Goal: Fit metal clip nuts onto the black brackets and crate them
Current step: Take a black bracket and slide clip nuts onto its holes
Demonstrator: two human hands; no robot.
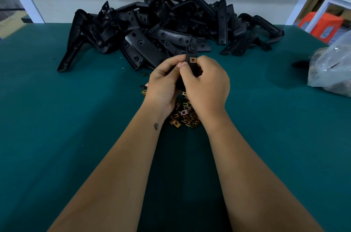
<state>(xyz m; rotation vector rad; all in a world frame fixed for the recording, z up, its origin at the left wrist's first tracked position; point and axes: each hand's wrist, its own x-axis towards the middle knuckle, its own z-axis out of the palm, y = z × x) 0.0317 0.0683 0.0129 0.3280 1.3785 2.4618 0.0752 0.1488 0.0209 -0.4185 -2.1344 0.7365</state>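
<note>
Both hands hold one black bracket upright above the green table. My left hand grips its lower part from the left, thumb near the bracket's edge. My right hand wraps it from the right, fingers beside a brass-coloured clip nut that sits on the bracket. Under my wrists lies a heap of loose clip nuts. A big pile of black brackets fills the back of the table. No crate is in view.
The green table top stretches left and right of my arms. A clear plastic bag lies at the right edge. An orange stool stands beyond the table at the right. A white wall backs the pile.
</note>
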